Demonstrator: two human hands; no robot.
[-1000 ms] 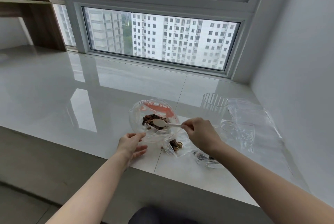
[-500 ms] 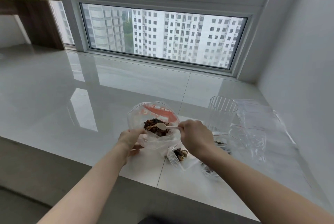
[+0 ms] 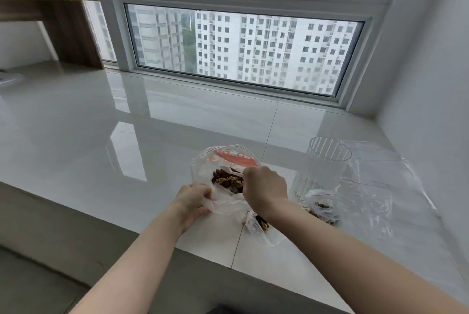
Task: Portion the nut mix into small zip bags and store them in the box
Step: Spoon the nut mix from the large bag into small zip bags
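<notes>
A large clear bag [image 3: 203, 169] with an orange label lies open on the white sill, brown nut mix [image 3: 227, 181] showing inside. My left hand [image 3: 193, 199] grips the bag's near edge. My right hand [image 3: 264, 185] holds a white plastic spoon [image 3: 245, 173] whose bowl is down in the nuts and mostly hidden. A small zip bag [image 3: 261, 227] with some nuts lies just below my right wrist. Another small filled zip bag [image 3: 322, 208] lies to the right.
A ribbed clear plastic cup [image 3: 324, 161] stands right of the big bag. Empty clear zip bags [image 3: 375, 181] are spread further right, near the white wall. The sill's front edge [image 3: 203, 258] runs under my forearms. A wooden shelf [image 3: 50, 9] stands far left.
My left hand moved up from the sill and took hold of the big bag's edge. My right hand pushed the spoon deeper into the nut mix.
</notes>
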